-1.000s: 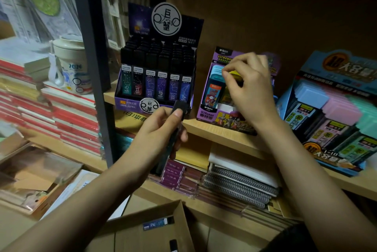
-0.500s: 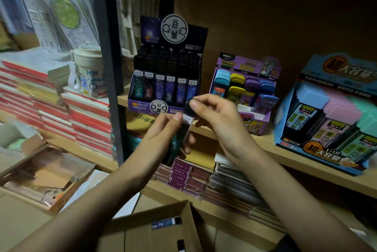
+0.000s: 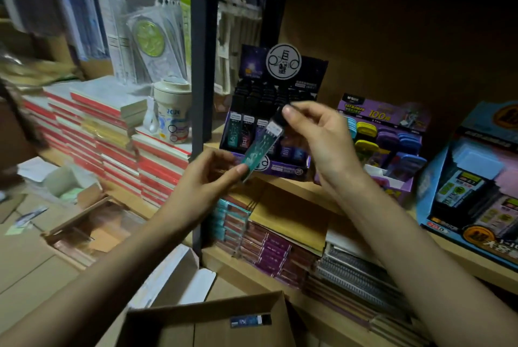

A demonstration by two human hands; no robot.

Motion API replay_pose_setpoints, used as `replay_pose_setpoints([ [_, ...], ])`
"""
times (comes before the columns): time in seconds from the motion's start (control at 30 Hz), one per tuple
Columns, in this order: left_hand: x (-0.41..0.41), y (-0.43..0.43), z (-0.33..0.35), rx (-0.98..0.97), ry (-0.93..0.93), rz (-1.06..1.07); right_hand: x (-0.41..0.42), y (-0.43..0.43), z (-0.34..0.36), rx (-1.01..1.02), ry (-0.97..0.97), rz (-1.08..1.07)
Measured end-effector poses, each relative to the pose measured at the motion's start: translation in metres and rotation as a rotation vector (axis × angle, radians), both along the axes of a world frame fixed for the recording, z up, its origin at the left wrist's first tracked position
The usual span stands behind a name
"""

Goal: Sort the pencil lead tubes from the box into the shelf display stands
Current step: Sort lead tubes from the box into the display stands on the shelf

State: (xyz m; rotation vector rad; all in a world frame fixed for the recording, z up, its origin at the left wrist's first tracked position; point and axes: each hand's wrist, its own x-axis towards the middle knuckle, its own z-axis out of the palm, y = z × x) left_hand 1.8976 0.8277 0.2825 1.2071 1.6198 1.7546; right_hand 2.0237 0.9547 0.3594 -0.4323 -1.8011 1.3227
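Observation:
A teal lead tube (image 3: 262,147) with a black cap is held tilted between both hands. My left hand (image 3: 204,186) pinches its lower end and my right hand (image 3: 319,144) grips its capped top end. Right behind it on the shelf stands the black-and-purple constellation display stand (image 3: 276,111), with rows of similar tubes. The purple display stand (image 3: 386,136) with coloured lead cases sits to its right. In the cardboard box (image 3: 207,321) at the bottom lies one blue lead tube (image 3: 250,320).
A blue display box (image 3: 476,186) stands at the far right of the shelf. A black upright post (image 3: 201,46) divides the shelving. Stacked red-edged notebooks (image 3: 112,133) and a white mug (image 3: 172,111) lie to the left. Notebooks fill the lower shelf (image 3: 308,259).
My right hand left the purple stand and came over to the tube in my left hand. Both hands then lifted the tube in front of the constellation stand, and the view shifted right and down.

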Motion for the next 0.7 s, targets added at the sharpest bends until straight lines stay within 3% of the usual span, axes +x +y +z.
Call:
replay_pose_setpoints([
  [0.17,-0.042,0.010,-0.027,-0.222,0.440,0.255,-0.050,0.019,0.020,0.247,-0.100,-0.128],
  [0.33,-0.053,0.028,-0.035,-0.262,0.387,0.218,-0.074,0.015,0.003,0.534,-0.242,-0.134],
  [0.57,-0.050,0.042,-0.032,-0.153,0.260,0.209,-0.083,0.019,-0.007,0.605,-0.241,-0.150],
  [0.7,-0.051,0.044,-0.032,-0.144,0.250,0.219,-0.082,0.019,-0.017,0.972,-0.282,-0.290],
])
